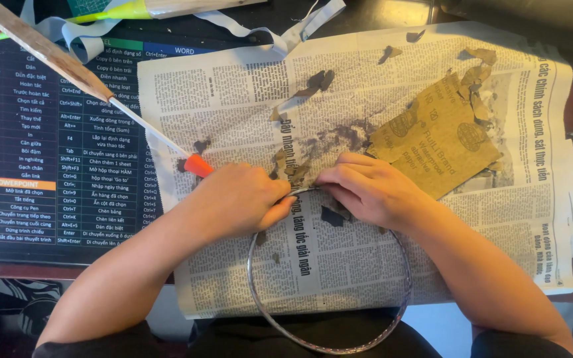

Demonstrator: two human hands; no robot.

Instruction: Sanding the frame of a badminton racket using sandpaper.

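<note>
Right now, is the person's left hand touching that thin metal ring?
Touching. The head view shows the left hand closed on the top of the metal ring, whose wire runs out from under its fingers with no gap.

Both hands, left (243, 199) and right (369, 189), sit close together at the top of the ring (329, 265), leaving only a narrow gap between them. Just beyond the right hand lies the sandpaper (436, 139), touching its fingers. A long stick (67, 66) with an orange tip slants in from the far left, ending just beside the left hand. Torn scraps (316, 83) dot the newspaper (233, 99) further out. Inside the ring the paper lies bare. The newspaper's right side (538, 219) is open too.
</note>
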